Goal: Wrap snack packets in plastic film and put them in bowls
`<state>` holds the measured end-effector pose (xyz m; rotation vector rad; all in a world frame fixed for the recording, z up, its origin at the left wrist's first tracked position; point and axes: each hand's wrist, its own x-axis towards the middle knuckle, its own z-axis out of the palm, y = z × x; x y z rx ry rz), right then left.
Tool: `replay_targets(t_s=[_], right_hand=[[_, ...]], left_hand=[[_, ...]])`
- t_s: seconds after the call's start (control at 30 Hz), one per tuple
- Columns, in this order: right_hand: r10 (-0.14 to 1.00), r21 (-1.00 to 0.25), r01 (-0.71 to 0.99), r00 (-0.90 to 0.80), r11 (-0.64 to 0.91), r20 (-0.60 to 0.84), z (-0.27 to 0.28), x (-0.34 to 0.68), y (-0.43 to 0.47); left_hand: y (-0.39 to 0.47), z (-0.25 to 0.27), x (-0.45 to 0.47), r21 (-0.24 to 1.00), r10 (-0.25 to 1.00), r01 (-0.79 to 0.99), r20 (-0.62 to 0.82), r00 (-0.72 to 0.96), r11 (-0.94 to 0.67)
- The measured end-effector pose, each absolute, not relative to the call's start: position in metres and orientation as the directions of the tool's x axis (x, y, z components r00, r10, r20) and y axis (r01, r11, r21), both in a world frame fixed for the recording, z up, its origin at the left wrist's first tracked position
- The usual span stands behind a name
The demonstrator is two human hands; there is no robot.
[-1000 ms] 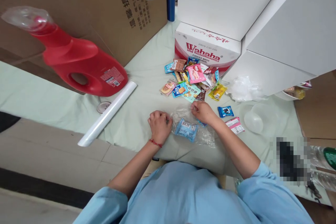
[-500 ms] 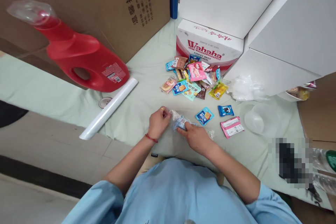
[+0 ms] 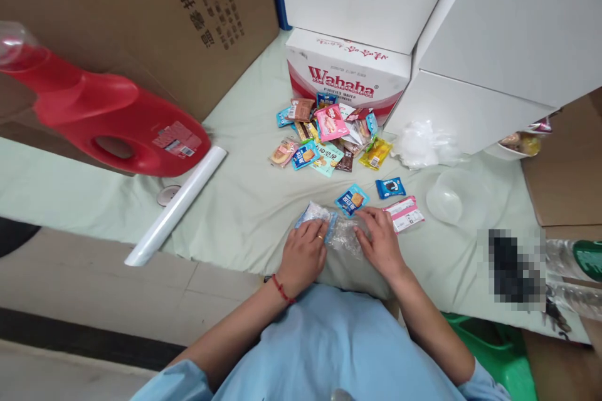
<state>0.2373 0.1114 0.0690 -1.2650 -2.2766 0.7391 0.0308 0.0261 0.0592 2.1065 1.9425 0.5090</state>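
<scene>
A blue-and-white snack packet (image 3: 306,213) lies at the front of the cloth-covered table, with crinkled clear plastic film (image 3: 347,237) stretching to its right. My left hand (image 3: 305,254) rests over the packet, fingers pressed together on it; a ring and a red bracelet show. At the film's right end, my right hand (image 3: 382,243) has its thumb and fingers apart, the thumb touching the film. Just behind the fingers lie a blue biscuit packet (image 3: 352,200), a small dark-blue packet (image 3: 390,187) and a pink-and-white packet (image 3: 405,213).
A pile of snack packets (image 3: 332,122) sits before the Wahaha box (image 3: 348,72). Left are a white film roll (image 3: 179,203) and a red jug (image 3: 122,119). To the right stand a clear bowl (image 3: 446,200), crumpled plastic bags (image 3: 426,145) and plastic bottles (image 3: 576,260).
My left hand has come rightward onto the snack packet, and my right hand has left it for the film's right end. The film now spreads right of the packet. The view has shifted.
</scene>
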Motion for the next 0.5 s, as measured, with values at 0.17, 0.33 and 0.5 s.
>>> replay_targets(t_s=[0.17,0.33,0.5], right_hand=[[0.875,-0.472,0.791,-0.477,0.389,-0.079,0.072,0.239,0.112],[0.844,-0.694,0.674,-0.504,0.252,-0.182,0.098,0.202,0.128],[0.804,-0.484,0.778,-0.552,0.402,-0.220,0.105,0.125,0.141]], left_hand=[[0.022,0.058,0.031,0.321,0.992,0.939,0.079,0.100,-0.120],[0.019,0.057,0.028,0.316,0.988,0.938,0.112,0.110,-0.140],[0.012,0.055,0.026,0.307,0.975,0.929,0.141,0.171,-0.207]])
